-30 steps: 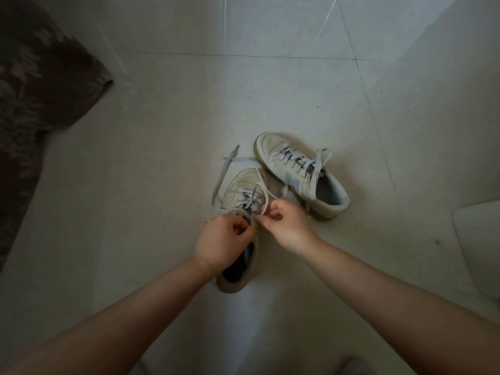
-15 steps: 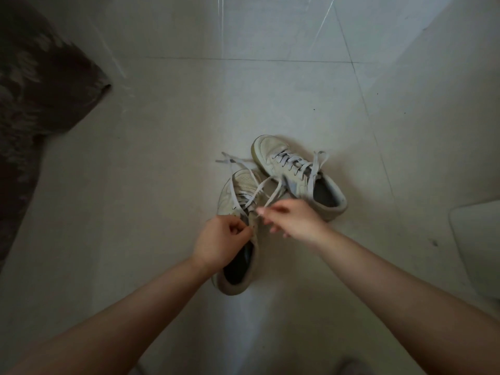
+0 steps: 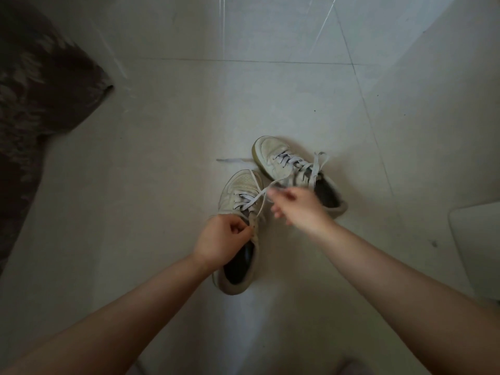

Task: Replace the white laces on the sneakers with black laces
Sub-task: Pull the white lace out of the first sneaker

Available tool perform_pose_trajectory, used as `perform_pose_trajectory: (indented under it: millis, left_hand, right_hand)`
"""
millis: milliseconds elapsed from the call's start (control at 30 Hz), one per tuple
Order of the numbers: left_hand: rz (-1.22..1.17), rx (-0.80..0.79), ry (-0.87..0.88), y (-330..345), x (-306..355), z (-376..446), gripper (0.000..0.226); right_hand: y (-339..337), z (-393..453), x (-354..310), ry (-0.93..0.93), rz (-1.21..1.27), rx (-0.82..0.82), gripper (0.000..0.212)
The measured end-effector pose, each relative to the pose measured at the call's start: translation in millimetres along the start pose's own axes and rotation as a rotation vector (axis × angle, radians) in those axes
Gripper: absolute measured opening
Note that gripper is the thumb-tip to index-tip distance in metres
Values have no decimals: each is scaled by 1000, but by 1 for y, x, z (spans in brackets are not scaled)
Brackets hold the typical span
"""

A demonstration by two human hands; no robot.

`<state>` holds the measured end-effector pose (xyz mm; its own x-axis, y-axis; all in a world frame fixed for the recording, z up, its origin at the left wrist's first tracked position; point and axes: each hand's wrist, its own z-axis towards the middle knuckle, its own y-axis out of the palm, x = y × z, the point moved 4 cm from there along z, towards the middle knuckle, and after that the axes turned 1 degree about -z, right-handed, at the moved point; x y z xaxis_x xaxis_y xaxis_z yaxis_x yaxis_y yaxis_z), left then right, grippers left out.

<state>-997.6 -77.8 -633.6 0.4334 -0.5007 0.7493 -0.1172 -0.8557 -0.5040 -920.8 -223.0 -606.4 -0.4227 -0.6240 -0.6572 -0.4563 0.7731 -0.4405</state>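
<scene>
Left grip (image 3: 226,236), fingers curled, pinches the collar of the near sneaker (image 3: 239,212) on the floor (image 3: 162,185). Right grip (image 3: 297,209), motion-blurred, pinches the white lace (image 3: 259,194) drawn up from the eyelets. Far sneaker (image 3: 286,163) lies just beyond, laced; a dark rug (image 3: 40,104) lies far left.

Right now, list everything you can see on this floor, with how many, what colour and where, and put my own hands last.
near sneaker: one, off-white, mid-floor, partly unlaced
far sneaker: one, off-white, beyond and right of the near one, laced
white lace: one, pulled from the near sneaker, loose end on the floor
rug: one, dark patterned, left edge
white object: one, right edge, unclear
floor: pale tiles
left hand: grips the near sneaker's collar
right hand: blurred, fingers pinch the lace
</scene>
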Motion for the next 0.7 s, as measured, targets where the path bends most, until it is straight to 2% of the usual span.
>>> perform_pose_trajectory:
  millis: [33,67,167,267,367,433,467,533,600,700]
  left_hand:
    - [-2,4,4,0,1,0,31]
    - [-5,8,6,0,2,0,31]
    - [8,17,9,0,3,0,30]
    - [12,11,-9,0,0,-1,31]
    - [6,3,-12,-1,1,0,27]
    - [17,5,-3,-1,1,0,24]
    - [19,10,3,-1,1,-1,23]
    - [16,29,20,-1,0,-3,24]
    - [15,52,44,-1,2,-5,23]
    - [21,100,93,-1,4,-7,23]
  right_hand:
    - [13,-7,4,35,-69,-115,28]
    - [22,-9,7,33,-125,-154,30]
    - [29,-5,9,-73,-221,-38,23]
    - [25,0,3,-118,-109,-20,17]
    - [-8,8,-7,-150,80,243,22]
    - [-24,12,-8,-154,157,310,22]
    - [-23,11,-7,-143,153,263,21]
    - [-4,4,-1,-68,51,63,20]
    - [17,-2,8,-19,-69,-92,28]
    - [29,-2,11,-60,-143,-56,23]
